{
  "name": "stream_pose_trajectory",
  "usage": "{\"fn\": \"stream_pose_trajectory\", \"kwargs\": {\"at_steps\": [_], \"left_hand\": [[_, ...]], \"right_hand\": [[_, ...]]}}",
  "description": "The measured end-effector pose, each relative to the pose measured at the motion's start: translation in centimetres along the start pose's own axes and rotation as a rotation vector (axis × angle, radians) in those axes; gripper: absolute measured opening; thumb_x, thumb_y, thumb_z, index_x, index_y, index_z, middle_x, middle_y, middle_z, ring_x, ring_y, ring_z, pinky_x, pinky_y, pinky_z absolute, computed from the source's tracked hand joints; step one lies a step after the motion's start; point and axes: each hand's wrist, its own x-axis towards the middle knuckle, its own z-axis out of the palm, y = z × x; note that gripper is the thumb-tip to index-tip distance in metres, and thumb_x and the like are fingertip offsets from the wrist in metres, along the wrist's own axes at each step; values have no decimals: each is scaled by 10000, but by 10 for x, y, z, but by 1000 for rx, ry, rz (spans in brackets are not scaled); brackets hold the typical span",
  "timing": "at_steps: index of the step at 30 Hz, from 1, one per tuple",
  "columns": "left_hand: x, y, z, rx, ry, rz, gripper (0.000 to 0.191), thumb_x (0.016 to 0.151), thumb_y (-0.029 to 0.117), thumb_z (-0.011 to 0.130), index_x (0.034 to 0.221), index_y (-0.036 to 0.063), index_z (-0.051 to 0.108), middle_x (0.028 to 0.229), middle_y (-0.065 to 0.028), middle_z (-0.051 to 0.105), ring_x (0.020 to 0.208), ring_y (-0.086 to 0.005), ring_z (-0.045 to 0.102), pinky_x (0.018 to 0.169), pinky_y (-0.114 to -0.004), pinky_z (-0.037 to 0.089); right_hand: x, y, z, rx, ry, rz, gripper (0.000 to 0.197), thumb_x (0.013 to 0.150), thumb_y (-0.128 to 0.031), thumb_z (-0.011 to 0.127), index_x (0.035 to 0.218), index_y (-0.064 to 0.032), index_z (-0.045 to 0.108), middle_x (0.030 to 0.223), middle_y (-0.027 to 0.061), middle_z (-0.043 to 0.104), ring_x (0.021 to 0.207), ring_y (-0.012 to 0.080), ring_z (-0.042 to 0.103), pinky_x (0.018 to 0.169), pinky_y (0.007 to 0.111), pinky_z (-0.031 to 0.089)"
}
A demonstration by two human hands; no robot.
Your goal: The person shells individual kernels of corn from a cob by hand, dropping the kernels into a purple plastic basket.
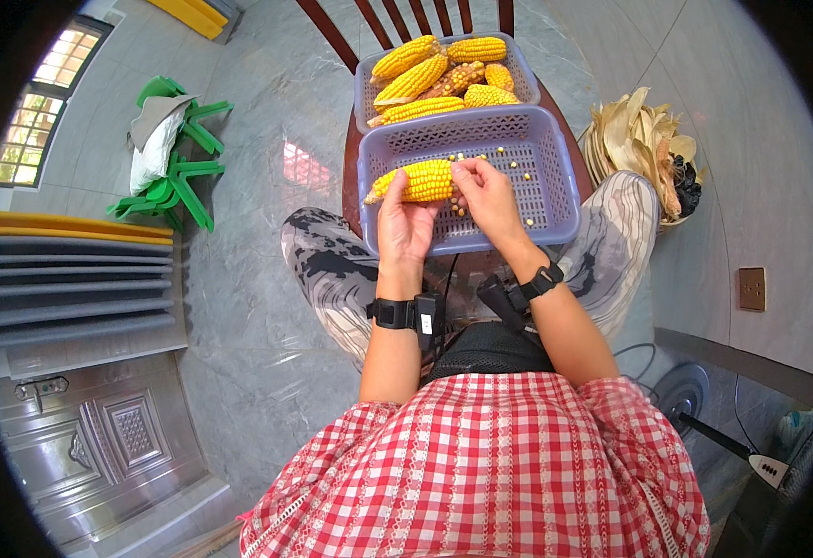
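My left hand (406,227) holds an ear of dried yellow corn (417,183) from below, its thumb across the near side. At the ear's right end, the thumb and fingers of my right hand (486,195) press on the kernels. Both hands are over a purple plastic basket (568,188) with a slotted bottom. Several loose kernels (514,165) lie scattered in it. Behind it, a second purple basket (528,70) is filled with several ears of corn (413,80); one dark reddish cob (455,80) among them is partly stripped.
Both baskets rest on a dark wooden chair (352,167) between my knees. To the right stands a round container of dry corn husks (622,132). Green plastic stools (193,185) stand at the left. A pedestal fan's base (682,394) and cables lie behind on the right.
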Motion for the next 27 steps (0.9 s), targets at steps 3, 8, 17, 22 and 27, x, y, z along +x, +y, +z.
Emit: {"fn": "stream_pose_trajectory", "kwargs": {"at_steps": [3,8,17,22,27], "left_hand": [[1,-1,0,-7,11,4,332,941,256,530,1147,-3,498,1150,-176,570,1082,-305,557,962,-478,439],[4,-1,-2,-22,22,7,324,943,253,530,1142,-1,502,1140,-174,574,1070,-301,564,955,-477,445],[5,-1,-5,-33,27,21,307,937,239,538,1129,0,516,1135,-161,585,1067,-296,568,949,-477,447],[6,0,-7,-44,22,36,303,926,211,552,1138,-2,509,1133,-159,583,1061,-294,571,950,-478,448],[5,0,-7,-55,24,15,303,911,173,573,1148,2,495,1120,-150,584,1042,-282,582,928,-470,470]], "right_hand": [[0,1,1,-42,-2,-32,229,935,-209,553,987,10,594,761,17,604,633,54,534,564,195,440],[-1,3,1,-25,3,-93,214,940,-175,526,1005,17,594,774,27,605,655,64,543,585,211,453],[1,2,1,9,36,7,193,934,-109,458,985,12,599,746,40,600,595,77,537,553,215,455],[0,-5,1,43,9,70,225,951,-190,492,993,7,591,693,45,591,531,77,532,492,210,439],[-1,-9,1,71,-40,81,276,942,-260,545,992,9,585,652,53,595,518,75,540,471,206,432]]}}
